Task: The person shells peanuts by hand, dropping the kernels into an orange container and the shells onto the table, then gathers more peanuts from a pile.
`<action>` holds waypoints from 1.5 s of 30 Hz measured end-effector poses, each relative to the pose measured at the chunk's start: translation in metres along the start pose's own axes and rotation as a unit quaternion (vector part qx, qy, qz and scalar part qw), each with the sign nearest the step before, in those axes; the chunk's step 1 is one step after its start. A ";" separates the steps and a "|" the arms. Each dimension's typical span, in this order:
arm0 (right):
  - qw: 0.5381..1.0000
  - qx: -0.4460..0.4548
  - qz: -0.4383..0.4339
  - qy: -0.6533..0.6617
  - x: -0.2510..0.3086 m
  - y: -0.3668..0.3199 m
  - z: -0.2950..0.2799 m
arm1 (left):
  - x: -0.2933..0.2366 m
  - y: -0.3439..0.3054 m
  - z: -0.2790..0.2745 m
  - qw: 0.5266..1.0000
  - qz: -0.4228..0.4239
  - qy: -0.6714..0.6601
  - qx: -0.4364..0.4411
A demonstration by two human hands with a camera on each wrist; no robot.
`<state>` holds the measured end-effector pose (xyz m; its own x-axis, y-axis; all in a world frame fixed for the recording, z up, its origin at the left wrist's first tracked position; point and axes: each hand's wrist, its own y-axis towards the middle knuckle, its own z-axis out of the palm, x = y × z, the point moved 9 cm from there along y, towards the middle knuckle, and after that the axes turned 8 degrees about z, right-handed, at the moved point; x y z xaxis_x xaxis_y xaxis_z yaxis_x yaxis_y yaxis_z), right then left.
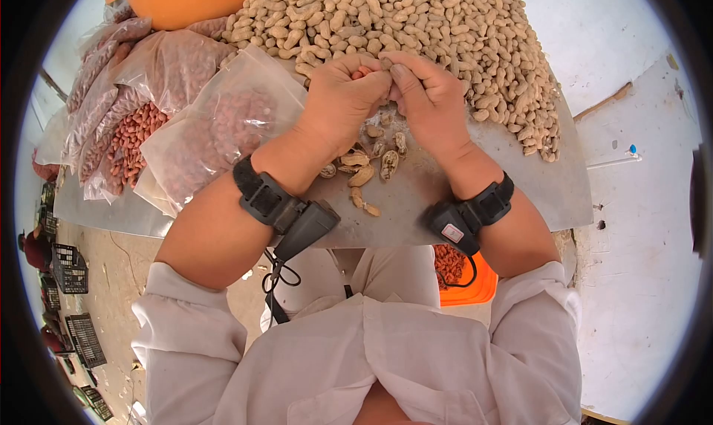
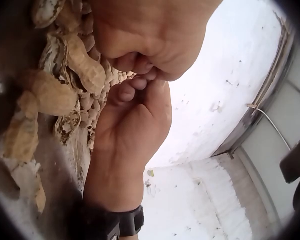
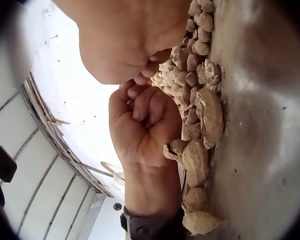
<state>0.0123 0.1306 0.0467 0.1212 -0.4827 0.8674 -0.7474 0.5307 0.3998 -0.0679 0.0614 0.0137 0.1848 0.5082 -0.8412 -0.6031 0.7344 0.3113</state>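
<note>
Both hands meet over the near edge of a peanut heap. With curled fingers, my left hand (image 1: 334,105) holds reddish peanut kernels (image 1: 361,73) near its thumb and index finger. My right hand (image 1: 434,105) touches it at the fingertips, its thumb bent in. Pinched between the two hands is a small brownish peanut (image 1: 386,65), mostly hidden by the fingers. Below them on the metal table (image 1: 416,202) lie several split peanut shells (image 1: 389,165). In each wrist view the opposite hand's fingers are curled inward.
The large heap of unshelled peanuts (image 1: 416,24) covers the table's far side. Clear bags (image 1: 215,128) of red kernels stand at the left, below an orange basin (image 1: 186,1). An orange tub (image 1: 475,284) sits under the table's near edge, beside the person's legs.
</note>
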 end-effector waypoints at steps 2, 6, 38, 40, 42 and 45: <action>0.999 -0.021 -0.023 -0.043 0.003 0.000 0.000 | 0.001 0.000 0.000 1.000 -0.004 -0.009 0.000; 0.991 -0.050 -0.067 -0.103 0.010 0.000 0.000 | 0.007 0.000 -0.001 1.000 -0.021 -0.020 -0.004; 0.969 0.103 0.110 0.194 -0.020 0.004 0.011 | -0.003 -0.001 0.004 0.999 0.001 0.017 0.039; 0.974 0.114 0.101 0.170 -0.018 0.005 0.010 | -0.004 -0.002 0.006 0.999 -0.003 0.006 0.043; 0.976 0.125 0.097 0.150 -0.015 0.005 0.008 | -0.002 -0.001 0.005 0.999 -0.002 0.002 0.044; 0.969 0.141 0.107 0.174 -0.021 0.006 0.009 | 0.000 0.000 0.003 0.999 -0.004 -0.001 0.034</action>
<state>-0.0008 0.1372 0.0285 0.1207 -0.0923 0.9884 -0.9228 0.3564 0.1460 -0.0654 0.0626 0.0150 0.1915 0.5028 -0.8429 -0.5469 0.7678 0.3338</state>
